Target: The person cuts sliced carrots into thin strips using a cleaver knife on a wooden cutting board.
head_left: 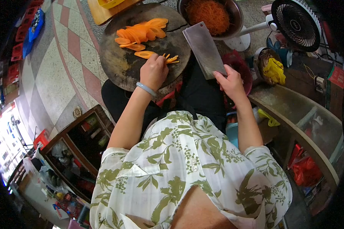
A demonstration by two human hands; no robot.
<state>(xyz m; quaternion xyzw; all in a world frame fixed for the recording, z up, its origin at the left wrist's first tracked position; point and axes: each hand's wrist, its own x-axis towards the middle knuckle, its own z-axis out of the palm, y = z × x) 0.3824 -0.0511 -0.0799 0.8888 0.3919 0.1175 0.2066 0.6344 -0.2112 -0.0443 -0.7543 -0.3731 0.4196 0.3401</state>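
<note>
On the round wooden chopping board, my left hand is closed, its fingertips curled down on thin carrot strips. Its fingers hide part of what they hold. One carrot slice lies just beyond the knuckles. Farther back on the board, several overlapping carrot slices form a fanned pile. My right hand grips a cleaver at its near end. The broad blade is raised off the board, to its right, with the flat side facing up toward me.
A metal bowl of shredded carrot stands behind the board's right side. A fan is at the far right, near a container with a yellow cloth. Below the cleaver is a red basin. A wooden-framed cabinet sits at left.
</note>
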